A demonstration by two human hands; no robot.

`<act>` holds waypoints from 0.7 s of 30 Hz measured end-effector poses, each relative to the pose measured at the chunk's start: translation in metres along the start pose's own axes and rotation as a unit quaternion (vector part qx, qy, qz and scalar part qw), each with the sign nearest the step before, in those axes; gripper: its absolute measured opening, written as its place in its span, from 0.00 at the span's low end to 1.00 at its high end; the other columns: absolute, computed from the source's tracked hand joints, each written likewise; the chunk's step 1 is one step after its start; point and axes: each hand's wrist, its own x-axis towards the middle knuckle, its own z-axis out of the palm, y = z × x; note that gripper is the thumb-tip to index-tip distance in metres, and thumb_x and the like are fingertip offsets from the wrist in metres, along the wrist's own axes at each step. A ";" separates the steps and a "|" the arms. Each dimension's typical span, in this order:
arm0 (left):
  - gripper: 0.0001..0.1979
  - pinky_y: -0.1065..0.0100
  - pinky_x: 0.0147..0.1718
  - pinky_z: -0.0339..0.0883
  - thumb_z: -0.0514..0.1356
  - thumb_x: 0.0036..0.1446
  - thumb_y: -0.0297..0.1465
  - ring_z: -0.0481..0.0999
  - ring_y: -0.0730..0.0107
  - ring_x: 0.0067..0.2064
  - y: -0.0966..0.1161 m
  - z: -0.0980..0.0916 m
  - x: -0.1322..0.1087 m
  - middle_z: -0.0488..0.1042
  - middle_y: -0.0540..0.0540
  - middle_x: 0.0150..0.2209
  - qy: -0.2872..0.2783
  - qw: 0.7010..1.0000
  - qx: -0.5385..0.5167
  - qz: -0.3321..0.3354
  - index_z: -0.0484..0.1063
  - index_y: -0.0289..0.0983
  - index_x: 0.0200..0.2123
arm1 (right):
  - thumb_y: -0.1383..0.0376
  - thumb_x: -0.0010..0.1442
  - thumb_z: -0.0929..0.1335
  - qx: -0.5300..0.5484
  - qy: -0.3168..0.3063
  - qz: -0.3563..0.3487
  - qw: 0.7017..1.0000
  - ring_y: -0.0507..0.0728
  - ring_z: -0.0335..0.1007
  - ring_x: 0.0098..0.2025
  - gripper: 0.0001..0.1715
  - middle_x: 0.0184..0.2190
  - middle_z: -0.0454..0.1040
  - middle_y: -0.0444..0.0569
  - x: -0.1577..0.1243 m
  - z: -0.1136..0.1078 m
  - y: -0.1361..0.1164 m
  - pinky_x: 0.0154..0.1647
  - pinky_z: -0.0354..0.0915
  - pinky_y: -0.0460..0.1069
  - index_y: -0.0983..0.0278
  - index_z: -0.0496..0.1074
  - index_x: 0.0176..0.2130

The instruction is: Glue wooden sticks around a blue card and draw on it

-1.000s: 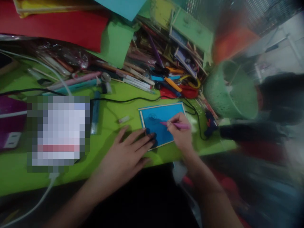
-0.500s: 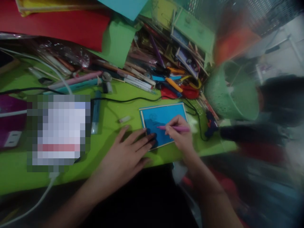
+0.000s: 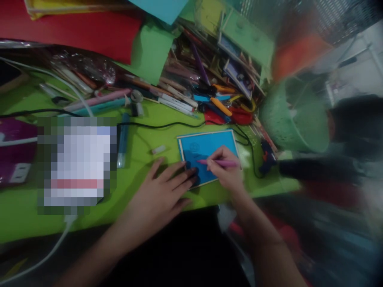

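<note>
A blue card with pale wooden strips along its edges lies on the green tabletop. Faint dark drawn lines show on its upper left part. My right hand is closed round a pink pen, whose tip points left at the middle of the card; whether it touches the surface I cannot tell. With fingers spread, my left hand lies flat, its fingertips over the card's lower left edge. Just beyond those fingers sits a small white eraser.
A blurred-out device with a white cable stands at the left. Markers, scissors and craft sticks crowd the back. A blue glue gun and a green basket are at the right. A black cord crosses the table.
The whole view has shifted slightly, so things sit a little farther right. The pink pen's tip is slightly lower on the card. My left hand keeps its place.
</note>
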 end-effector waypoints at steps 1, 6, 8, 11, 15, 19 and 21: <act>0.18 0.44 0.74 0.41 0.57 0.73 0.41 0.70 0.54 0.67 0.000 0.000 0.000 0.77 0.50 0.62 0.002 1.000 -0.001 -0.001 0.74 0.43 0.60 | 0.62 0.56 0.71 -0.003 0.000 0.001 1.000 0.53 0.70 0.26 0.07 0.23 0.73 0.41 0.000 0.000 0.000 0.28 0.65 0.50 0.59 0.69 0.29; 0.18 0.42 0.73 0.43 0.57 0.73 0.40 0.70 0.54 0.67 0.001 -0.001 0.001 0.77 0.48 0.63 -0.001 1.000 -0.012 -0.008 0.74 0.43 0.61 | 0.62 0.56 0.71 -0.017 0.001 -0.013 1.000 0.51 0.66 0.25 0.07 0.23 0.71 0.40 0.000 0.001 -0.002 0.26 0.62 0.48 0.59 0.68 0.29; 0.18 0.42 0.73 0.44 0.57 0.73 0.39 0.70 0.53 0.67 0.001 -0.002 0.000 0.77 0.48 0.63 -0.006 1.000 -0.008 -0.005 0.74 0.43 0.61 | 0.63 0.55 0.71 -0.020 0.004 -0.019 1.000 0.51 0.65 0.24 0.07 0.23 0.70 0.39 0.001 0.002 -0.002 0.25 0.61 0.48 0.59 0.68 0.29; 0.17 0.42 0.73 0.44 0.57 0.72 0.38 0.70 0.52 0.67 0.000 -0.003 0.001 0.76 0.49 0.63 -0.010 1.000 -0.004 0.001 0.74 0.43 0.61 | 0.64 0.55 0.70 -0.025 0.019 -0.030 0.999 0.51 0.64 0.25 0.06 0.23 0.70 0.39 0.001 0.002 -0.002 0.25 0.61 0.48 0.59 0.68 0.28; 0.17 0.41 0.73 0.43 0.58 0.72 0.38 0.70 0.53 0.67 -0.001 -0.003 0.001 0.77 0.48 0.63 -0.014 1.000 -0.003 0.000 0.74 0.43 0.61 | 0.65 0.56 0.70 -0.030 0.040 -0.044 0.998 0.52 0.64 0.25 0.06 0.24 0.70 0.40 0.000 0.001 -0.002 0.25 0.61 0.48 0.58 0.68 0.28; 0.18 0.42 0.73 0.42 0.57 0.73 0.39 0.70 0.53 0.67 -0.001 -0.003 0.000 0.77 0.48 0.63 -0.016 1.000 -0.002 0.000 0.73 0.43 0.61 | 0.65 0.56 0.69 -0.044 0.064 -0.039 0.996 0.52 0.65 0.26 0.07 0.24 0.69 0.40 0.000 -0.002 -0.001 0.27 0.62 0.49 0.58 0.67 0.28; 0.19 0.42 0.73 0.42 0.57 0.73 0.40 0.70 0.52 0.67 -0.001 -0.002 0.000 0.77 0.48 0.63 -0.020 1.000 -0.002 -0.004 0.73 0.43 0.62 | 0.65 0.56 0.70 -0.048 0.077 -0.034 0.995 0.52 0.65 0.27 0.07 0.24 0.69 0.40 -0.001 -0.003 0.000 0.27 0.62 0.49 0.58 0.67 0.28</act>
